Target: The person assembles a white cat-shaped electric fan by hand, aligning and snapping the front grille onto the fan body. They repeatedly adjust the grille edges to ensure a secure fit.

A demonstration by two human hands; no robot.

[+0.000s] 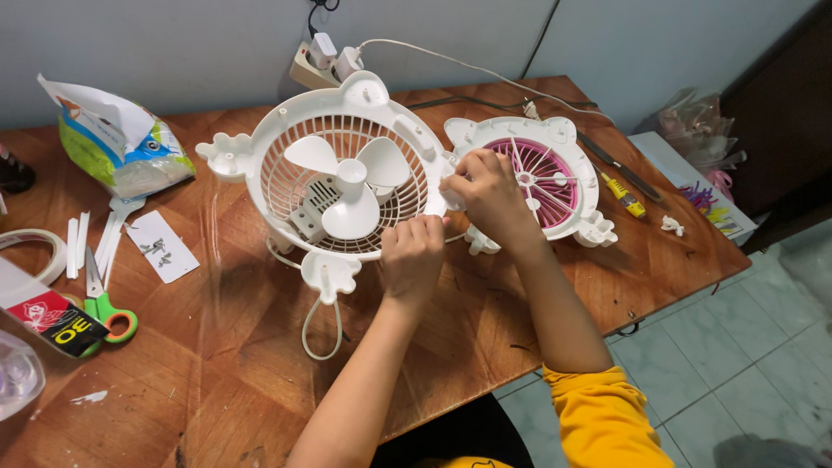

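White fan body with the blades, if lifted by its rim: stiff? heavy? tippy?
The white fan body is thin slotted plastic, so probably light and fairly stiff, though the grille ribs may flex. It sits tilted under the left hand and right hand, so it could tip when released. Its white cord loops off the bottom and would likely drag.
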